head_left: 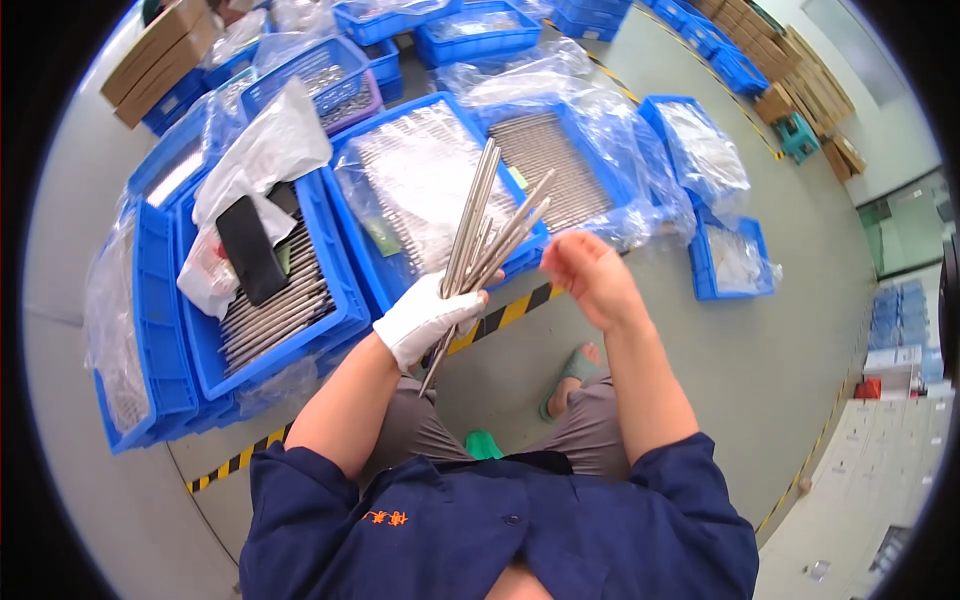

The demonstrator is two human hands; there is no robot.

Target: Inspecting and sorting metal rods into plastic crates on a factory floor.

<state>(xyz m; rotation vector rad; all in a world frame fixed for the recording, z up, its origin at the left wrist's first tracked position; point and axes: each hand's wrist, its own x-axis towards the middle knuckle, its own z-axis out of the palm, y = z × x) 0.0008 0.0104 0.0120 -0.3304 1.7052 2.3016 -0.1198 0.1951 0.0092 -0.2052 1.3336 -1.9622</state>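
A bundle of slim metal rods (472, 235) fans out upward from my left hand (428, 318). That hand wears a white glove and is closed round the rods, with their lower ends poking out below it. To the right, apart from the bundle, my bare right hand (595, 278) is raised with its fingers curled together. No object shows in it, though its fingertips are partly hidden. Beyond my hands, one blue crate (462, 112) holds rows of small shiny parts under clear plastic. Next to it, another blue crate (612, 172) holds rows of similar rods.
At the left, a blue crate (352, 300) of rods carries a black phone (250, 250) and a white plastic bag (265, 150). Smaller blue crates (740, 285) stand on the floor at the right. Black-and-yellow tape (510, 315) crosses the floor before my feet. A teal stool (797, 138) stands far right.
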